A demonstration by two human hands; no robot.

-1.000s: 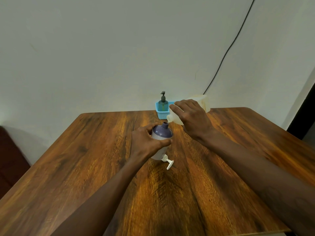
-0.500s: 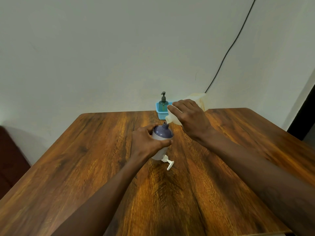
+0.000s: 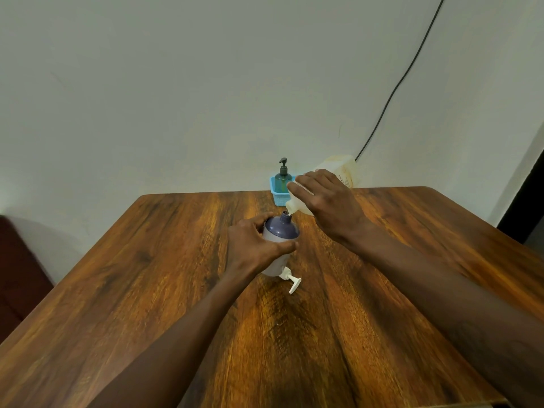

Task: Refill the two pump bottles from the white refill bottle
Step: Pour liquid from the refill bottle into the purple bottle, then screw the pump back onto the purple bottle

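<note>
The purple-shouldered pump bottle [image 3: 279, 240] is taken as the landmark, standing open-necked at mid-worktop [image 3: 147, 290]. On its left side, the left hand [image 3: 253, 245] is wrapped closed around its body. Just below its base, the white pump head [image 3: 290, 280] is seen lying on the wood. Above and right of its neck, the white refill bottle [image 3: 323, 184] is gripped in the closed right hand [image 3: 329, 201] and tilted, spout right at the opening. Whether liquid is flowing cannot be told. A spill down the purple shoulder is risked if the spout drifts off that narrow neck, or overflow if the tilt is held too long. Behind, the green pump bottle [image 3: 283, 179] waits capped in the blue basket [image 3: 276, 195].
</note>
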